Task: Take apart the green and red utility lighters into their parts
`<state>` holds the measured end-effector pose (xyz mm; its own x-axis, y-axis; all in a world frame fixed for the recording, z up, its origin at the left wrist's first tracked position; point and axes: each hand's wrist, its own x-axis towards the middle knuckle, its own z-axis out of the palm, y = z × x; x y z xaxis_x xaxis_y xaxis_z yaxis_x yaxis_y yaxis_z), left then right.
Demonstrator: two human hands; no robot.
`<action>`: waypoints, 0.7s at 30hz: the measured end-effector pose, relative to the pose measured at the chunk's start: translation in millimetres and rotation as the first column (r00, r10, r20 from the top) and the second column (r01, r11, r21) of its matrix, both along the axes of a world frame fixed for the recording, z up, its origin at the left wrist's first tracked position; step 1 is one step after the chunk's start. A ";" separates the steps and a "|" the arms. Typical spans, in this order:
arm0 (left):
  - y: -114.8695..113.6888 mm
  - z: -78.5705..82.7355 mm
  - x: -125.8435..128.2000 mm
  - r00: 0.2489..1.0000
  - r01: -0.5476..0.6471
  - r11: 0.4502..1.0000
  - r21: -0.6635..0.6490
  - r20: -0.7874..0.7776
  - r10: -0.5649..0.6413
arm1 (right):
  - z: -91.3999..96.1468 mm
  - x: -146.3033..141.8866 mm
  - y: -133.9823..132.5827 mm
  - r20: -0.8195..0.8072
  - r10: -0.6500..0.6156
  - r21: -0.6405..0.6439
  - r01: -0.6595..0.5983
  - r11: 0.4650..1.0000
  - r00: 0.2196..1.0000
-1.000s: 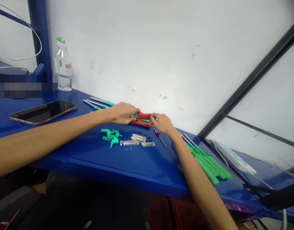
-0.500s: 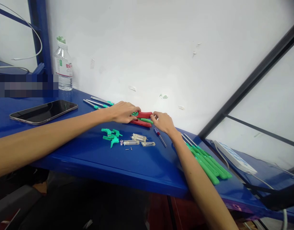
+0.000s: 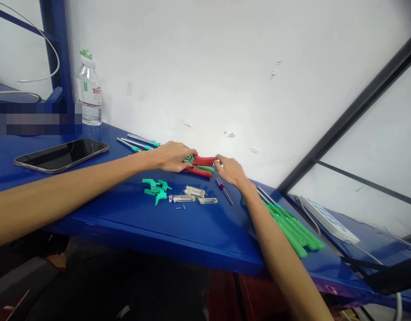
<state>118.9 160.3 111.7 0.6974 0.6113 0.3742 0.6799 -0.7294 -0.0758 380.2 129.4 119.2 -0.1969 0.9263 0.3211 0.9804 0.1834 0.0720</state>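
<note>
Beyond the flat black smartphone, the white label on a clear plastic bottle bears red Chinese characters, too blurred to read.

Left hand and right hand: bare. Forearms over the desk: bare, slender, straight in outline.

The screwdriver has a purple-and-red handle and a silver shaft. Behind it, the plastic casings are red; left of it, the tubes are clear yellowish, the trigger-shaped pieces teal; right of it, the lighters are bright green.
</note>
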 end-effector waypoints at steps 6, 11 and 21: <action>0.6 0.1 -0.3 1.000 -0.022 1.000 -0.016 0.003 0.022 | -1.6 -1.1 1.1 -0.025 0.053 -0.036 -0.054 0.998 0.998; -2.7 2.3 1.1 0.999 -0.033 0.999 -0.041 0.012 0.034 | -2.4 0.5 1.9 -0.053 0.089 -0.045 -0.092 0.995 0.995; -2.8 1.9 2.5 0.999 -0.033 0.997 -0.064 0.035 0.036 | -4.0 1.5 4.1 -0.069 0.099 -0.040 -0.102 0.994 0.993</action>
<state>121.4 157.5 113.6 0.6622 0.6580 0.3586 0.7062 -0.7080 -0.0051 381.7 133.6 115.2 -0.2690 0.9163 0.2968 0.9592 0.2826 -0.0030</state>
